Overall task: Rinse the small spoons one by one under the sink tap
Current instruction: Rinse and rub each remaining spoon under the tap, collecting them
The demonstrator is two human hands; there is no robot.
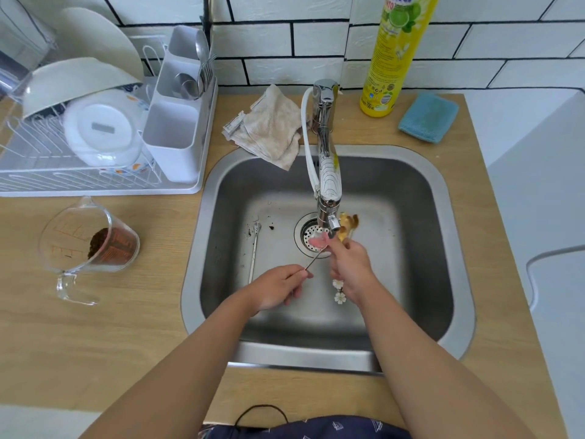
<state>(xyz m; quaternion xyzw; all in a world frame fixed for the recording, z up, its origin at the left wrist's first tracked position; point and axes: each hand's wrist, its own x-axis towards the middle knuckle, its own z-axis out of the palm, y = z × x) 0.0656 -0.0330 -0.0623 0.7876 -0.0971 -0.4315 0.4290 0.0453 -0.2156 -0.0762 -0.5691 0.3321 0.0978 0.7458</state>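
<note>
Item: pink spoon (317, 241). Held in my left hand (278, 288), grip closed, thumb and fingertips pinching the far end of its thin handle. The bowl sits under the tap (329, 198) spout, directly over the drain (308, 237). Long axis runs from my left grip, near the sink's front edge, up and to the right toward the drain. The bowl is the end away from me.

Item: bundle of spoons (346, 228). Held in my right hand (349, 264), grip closed around their handles. Gold-coloured bowls stick out past the fingers just right of the spout; flower-shaped handle ends (339, 293) hang out below the wrist. Exact count cannot be told. My right fingertips lie touching or just beside the pink bowl; which, I cannot tell.

Item: plain spoon (254, 248). Loose on the sink (443, 198) floor, left of the drain, axis running front to back, bowl toward the back wall. Left hand is the nearer one.

Water: no stream can be made out at the spout.

Governing relation: the pink bowl lies up and right of my left grip, within reach of my right fingers, so I judge the rinse is worked by rubbing that bowl with the right while the left steadies the handle.

Nearby: rack (95, 172) with cutlery holder (177, 122) on the counter (126, 327), left of the sink, the likely place for rinsed pieces.
</note>
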